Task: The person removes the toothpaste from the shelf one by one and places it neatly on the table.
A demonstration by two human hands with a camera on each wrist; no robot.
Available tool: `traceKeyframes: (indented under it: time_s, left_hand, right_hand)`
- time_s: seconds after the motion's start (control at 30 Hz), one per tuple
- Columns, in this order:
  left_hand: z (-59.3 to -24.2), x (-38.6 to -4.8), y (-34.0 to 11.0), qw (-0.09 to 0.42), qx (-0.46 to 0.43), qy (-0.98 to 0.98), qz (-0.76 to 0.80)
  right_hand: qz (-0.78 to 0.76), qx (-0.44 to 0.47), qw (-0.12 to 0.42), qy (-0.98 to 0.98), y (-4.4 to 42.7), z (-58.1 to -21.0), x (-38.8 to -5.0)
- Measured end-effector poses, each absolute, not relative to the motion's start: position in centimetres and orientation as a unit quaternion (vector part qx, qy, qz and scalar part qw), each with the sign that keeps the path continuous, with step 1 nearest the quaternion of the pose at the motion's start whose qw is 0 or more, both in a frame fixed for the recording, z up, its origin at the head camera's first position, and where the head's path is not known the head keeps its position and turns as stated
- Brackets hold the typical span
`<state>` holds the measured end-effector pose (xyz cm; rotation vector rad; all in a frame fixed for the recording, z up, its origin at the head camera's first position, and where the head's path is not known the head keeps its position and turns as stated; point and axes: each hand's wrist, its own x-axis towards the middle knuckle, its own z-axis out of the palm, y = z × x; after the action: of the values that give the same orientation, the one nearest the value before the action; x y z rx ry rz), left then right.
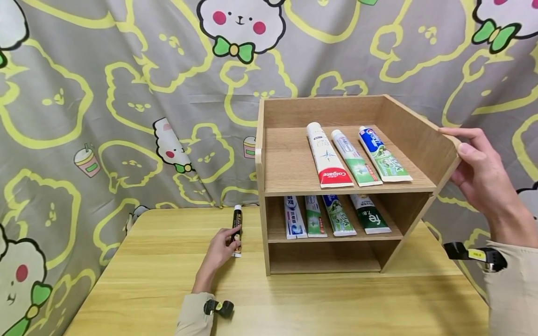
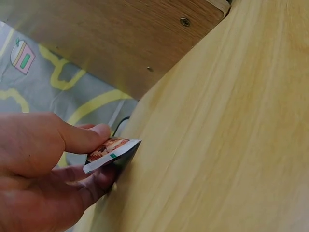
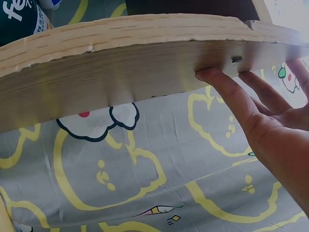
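Observation:
My left hand (image 1: pixel 221 249) pinches a black toothpaste tube (image 1: pixel 237 224) between thumb and fingers, left of the wooden shelf (image 1: pixel 261 210). In the left wrist view, the flat end of the tube (image 2: pixel 116 152) sticks out of the left hand (image 2: pixel 53 169), close to the tabletop. My right hand (image 1: pixel 483 172) touches the upper right side panel of the shelf near its front corner. From the right wrist, the right hand (image 3: pixel 270 116) shows extended fingertips against the panel's outer face (image 3: pixel 145 72).
On the top board lie a Colgate tube (image 1: pixel 328 156), a green-white tube (image 1: pixel 355 156) and a blue-green tube (image 1: pixel 384 154). Several tubes, including a dark green one (image 1: pixel 371 217), lie on the middle board. A patterned curtain (image 1: pixel 126 93) hangs behind the wooden table (image 1: pixel 168 280).

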<state>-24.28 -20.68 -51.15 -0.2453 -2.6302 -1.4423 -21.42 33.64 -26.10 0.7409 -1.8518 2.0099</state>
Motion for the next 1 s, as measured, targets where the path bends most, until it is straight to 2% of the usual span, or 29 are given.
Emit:
traceKeyframes:
  time_s: [0.6, 1.0]
  left_hand:
    - [-51.19, -24.22, -20.50, 0.085, -0.062, -0.892, -0.439]
    - [-50.96, -24.22, -20.80, 0.084, -0.056, -0.866, -0.489]
  right_hand:
    - [0.705, 0.269, 0.148, -0.639, 33.73, -26.12, -21.56]
    - [0.708, 0.265, 0.148, -0.637, 33.97, -26.29, -21.67]
